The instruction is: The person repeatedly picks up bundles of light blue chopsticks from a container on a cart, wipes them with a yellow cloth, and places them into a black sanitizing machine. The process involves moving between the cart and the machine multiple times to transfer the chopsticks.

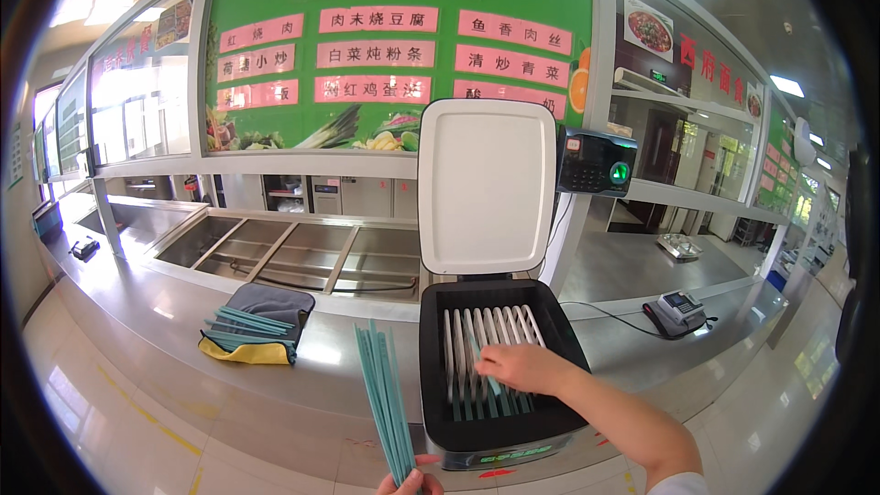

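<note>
My left hand (411,482) grips a bundle of teal chopsticks (382,392) by one end, fanned upward, left of a chopstick dispenser box (432,357). Over the box's slotted inside, my right hand (515,368) pinches one or more teal sticks that slant across the white ribs (509,326); the exact number cannot be told. Teal pieces show between the ribs at the near end. The box's white lid (487,185) stands raised at the back. More teal chopsticks (251,330) lie on a grey and yellow cloth (247,352) on the steel counter (344,371).
Behind the counter are steel food wells (295,254). A black fingerprint terminal (597,161) is mounted right of the lid. A card reader (680,309) with a cable sits on the right counter, a metal tray (679,246) beyond it. A small black device (84,248) lies far left.
</note>
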Demonstrator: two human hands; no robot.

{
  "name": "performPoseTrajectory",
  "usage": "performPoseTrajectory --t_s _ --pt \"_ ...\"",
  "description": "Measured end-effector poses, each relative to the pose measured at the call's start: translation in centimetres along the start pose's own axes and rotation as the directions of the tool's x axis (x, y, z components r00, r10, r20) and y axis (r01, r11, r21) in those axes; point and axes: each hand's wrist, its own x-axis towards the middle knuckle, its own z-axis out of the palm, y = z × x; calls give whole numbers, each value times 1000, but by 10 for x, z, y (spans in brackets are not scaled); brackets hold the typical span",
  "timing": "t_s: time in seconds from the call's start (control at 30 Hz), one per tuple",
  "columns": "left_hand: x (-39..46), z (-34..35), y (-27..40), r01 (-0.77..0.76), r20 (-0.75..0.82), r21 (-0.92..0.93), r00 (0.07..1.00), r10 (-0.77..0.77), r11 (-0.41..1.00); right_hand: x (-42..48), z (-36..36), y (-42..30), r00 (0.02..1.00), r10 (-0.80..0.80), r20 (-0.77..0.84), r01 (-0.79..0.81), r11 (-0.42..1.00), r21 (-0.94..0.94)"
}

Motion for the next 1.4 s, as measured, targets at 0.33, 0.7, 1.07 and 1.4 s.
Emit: performPoseTrajectory --t_s 0.33,0.7,1.07,1.4 --pt "4 -13 -8 67 275 72 958 -84 995 -6 -2 -129 989 148 24 -83 404 911" --pt "13 -9 -27 -52 -66 58 996 56 997 -8 3 -140 889 439 -128 -113 483 868" --pt "2 -6 -3 -88 -24 96 996 91 992 59 43 12 839 540 61 -533 795 291" --pt "-2 -17 -4 15 173 45 985 -22 999 48 -45 -68 965 220 146 -195 225 954"
